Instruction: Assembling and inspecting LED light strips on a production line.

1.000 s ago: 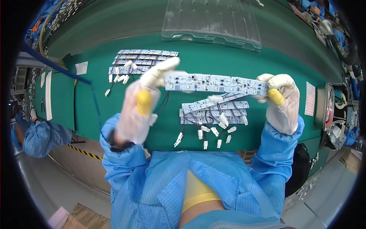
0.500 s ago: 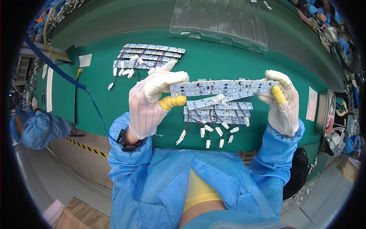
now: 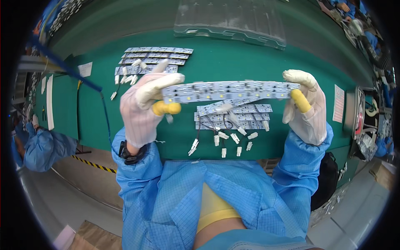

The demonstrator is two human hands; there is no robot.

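A long white LED circuit board is held level above the table between both hands. My left hand, in a striped white glove with a yellow thumb cot, pinches its left end. At the other end, my right hand, gloved alike, grips the board between thumb and fingers. Beneath it lies a stack of similar LED boards, partly covered by the held one. Dark wires run from them to white plug connectors on the near side. Another group of LED boards with connectors rests beyond my left hand.
A clear plastic tray stands at the back of the green table. A blue cord hangs at the left. Toward the right are a red-dotted sheet and a bin with tape rolls. A co-worker's blue sleeve shows far left.
Both hands keep hold of the board. It has shifted left and slightly up, the left hand moving farthest. The whole view has also shifted slightly.
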